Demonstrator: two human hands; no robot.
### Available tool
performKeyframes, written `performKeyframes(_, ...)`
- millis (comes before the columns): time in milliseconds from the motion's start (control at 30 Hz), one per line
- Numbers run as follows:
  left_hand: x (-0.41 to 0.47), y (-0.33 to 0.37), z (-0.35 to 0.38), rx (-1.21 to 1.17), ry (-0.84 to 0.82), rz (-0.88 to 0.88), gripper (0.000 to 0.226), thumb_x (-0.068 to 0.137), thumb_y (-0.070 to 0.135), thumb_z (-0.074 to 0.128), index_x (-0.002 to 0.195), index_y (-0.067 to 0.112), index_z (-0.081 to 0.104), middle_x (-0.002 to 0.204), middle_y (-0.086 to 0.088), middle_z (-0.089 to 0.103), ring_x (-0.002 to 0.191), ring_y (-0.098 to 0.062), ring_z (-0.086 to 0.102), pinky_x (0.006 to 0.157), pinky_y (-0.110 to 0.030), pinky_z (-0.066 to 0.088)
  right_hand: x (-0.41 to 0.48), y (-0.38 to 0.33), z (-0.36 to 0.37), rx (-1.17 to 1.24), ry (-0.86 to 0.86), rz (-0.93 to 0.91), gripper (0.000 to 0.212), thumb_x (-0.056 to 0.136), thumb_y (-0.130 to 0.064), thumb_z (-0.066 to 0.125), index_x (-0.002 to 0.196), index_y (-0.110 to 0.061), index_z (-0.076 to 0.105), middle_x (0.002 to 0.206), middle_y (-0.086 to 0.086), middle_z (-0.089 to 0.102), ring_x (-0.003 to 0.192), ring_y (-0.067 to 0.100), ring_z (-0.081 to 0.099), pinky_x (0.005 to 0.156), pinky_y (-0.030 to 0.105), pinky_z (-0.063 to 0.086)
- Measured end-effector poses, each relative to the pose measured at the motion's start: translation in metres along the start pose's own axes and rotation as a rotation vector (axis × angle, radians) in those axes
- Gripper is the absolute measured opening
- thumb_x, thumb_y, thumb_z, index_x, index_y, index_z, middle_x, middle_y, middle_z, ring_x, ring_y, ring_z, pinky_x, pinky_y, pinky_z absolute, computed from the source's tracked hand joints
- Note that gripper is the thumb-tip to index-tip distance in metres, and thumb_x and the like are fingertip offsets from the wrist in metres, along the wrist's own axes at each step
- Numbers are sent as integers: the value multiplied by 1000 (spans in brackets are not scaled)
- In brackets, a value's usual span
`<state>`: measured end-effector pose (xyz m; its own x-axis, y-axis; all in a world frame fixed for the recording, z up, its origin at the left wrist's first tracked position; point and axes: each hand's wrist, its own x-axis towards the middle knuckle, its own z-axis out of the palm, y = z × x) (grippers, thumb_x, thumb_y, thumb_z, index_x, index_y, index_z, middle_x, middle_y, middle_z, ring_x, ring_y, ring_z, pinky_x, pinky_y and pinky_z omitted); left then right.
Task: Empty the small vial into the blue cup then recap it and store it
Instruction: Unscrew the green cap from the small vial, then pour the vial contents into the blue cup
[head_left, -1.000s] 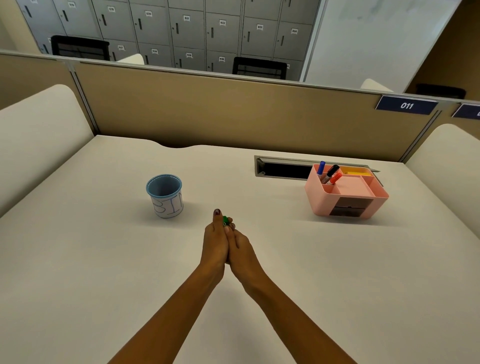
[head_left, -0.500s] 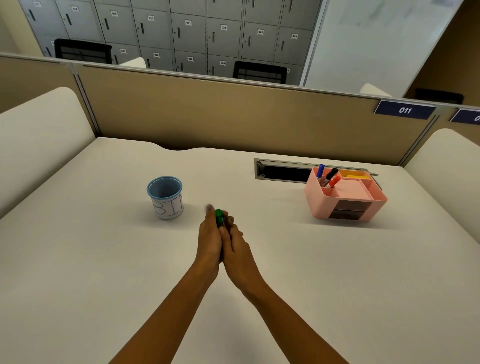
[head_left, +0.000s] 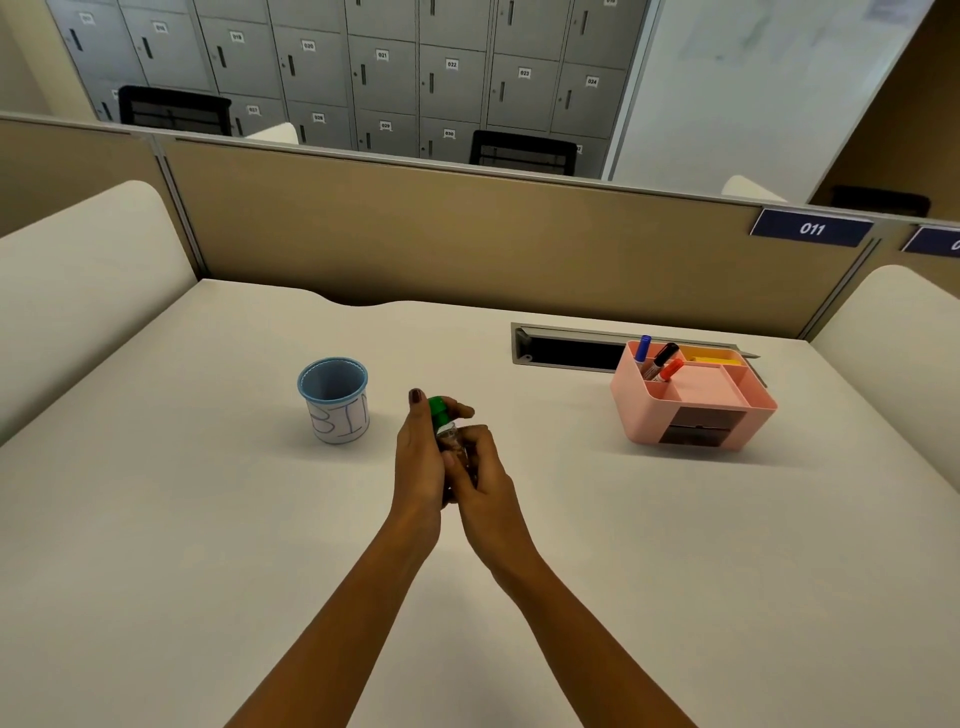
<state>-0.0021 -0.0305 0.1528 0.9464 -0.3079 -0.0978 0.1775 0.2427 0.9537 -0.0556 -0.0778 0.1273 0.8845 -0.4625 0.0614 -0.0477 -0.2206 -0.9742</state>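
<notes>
Your left hand (head_left: 422, 457) pinches the green screw cap (head_left: 438, 408) of the small clear glass vial (head_left: 451, 439); your right hand (head_left: 482, 475) grips its body.

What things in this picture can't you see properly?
- Small vial: head view; both hands cover most of the glass, so its contents can't be told.
- Green cap: left hand fingers wrap it; whether it's loosened is unclear.
- Blue cup: its wall hides the bottom inside.
- Pink organizer: dark front drawer's contents unreadable.
- Right hand hides the vial's base.
</notes>
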Motion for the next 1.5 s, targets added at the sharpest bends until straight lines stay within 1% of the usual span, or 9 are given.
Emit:
performKeyframes(67,1,-2,-1,-12,10,-12,51,95,53,22,88,22,62,91,0,70,82,-21,66,48,-22,49,0,2,0,16,9,10,24,98,-21,45,122,-15,46,94,-12,59,77,5,62,65,11,54)
performKeyframes(267,13,-13,-7,34,145,-17,45,98,46,22,91,20,59,102,-1,65,104,-22,60,95,-38,40,1,12,-4,112,107,78,20,98,-19,47,118,-18,48,105,3,60,86,14,60,70,20,56)
performKeyframes(433,17,-64,-34,510,245,22,32,95,32,43,114,11,58,118,-10,60,108,-26,57,96,-38,43,5,19,-14,227,188,156,21,98,-15,48,119,-16,50,103,3,61,87,16,60,76,26,57)
performKeyframes(567,5,-98,-53,819,157,178,17,90,25,57,105,22,64,111,-1,62,105,-20,56,105,-38,23,3,26,-20,272,210,173,15,96,-16,52,109,-22,54,94,-4,62,80,11,62,82,30,57)
performKeyframes(733,-4,-122,-66,1070,79,204,20,86,26,61,105,23,66,112,-4,64,113,-23,54,112,-44,10,2,30,-21,320,241,204,19,91,-18,61,110,-18,61,99,2,63,76,14,64,69,24,57)
performKeyframes(933,-4,-135,-78,1158,31,291,25,85,39,59,105,24,66,105,-1,68,110,-25,57,109,-49,16,5,33,-20,448,239,285,32,82,-17,72,111,-9,59,95,11,71,71,17,67,64,27,55)
performKeyframes(1133,-3,-138,-83,1052,27,322,75,76,78,27,113,24,64,112,2,67,111,-20,56,107,-40,25,12,36,-18,658,189,357,24,83,-16,69,105,-7,66,100,13,71,79,20,62,77,30,52)
performKeyframes(1300,10,-124,-91,792,183,257,47,87,50,48,121,18,57,123,-2,61,114,-18,53,101,-29,36,31,37,-8,741,160,410,25,91,-8,57,116,-6,63,120,15,64,93,19,66,91,29,50)
performKeyframes(1500,46,-110,-114,808,422,295,50,86,37,58,128,13,46,129,-8,52,119,-21,48,99,-29,37,62,27,8,816,137,463,33,90,-5,57,124,-8,55,125,17,60,90,19,67,89,28,51)
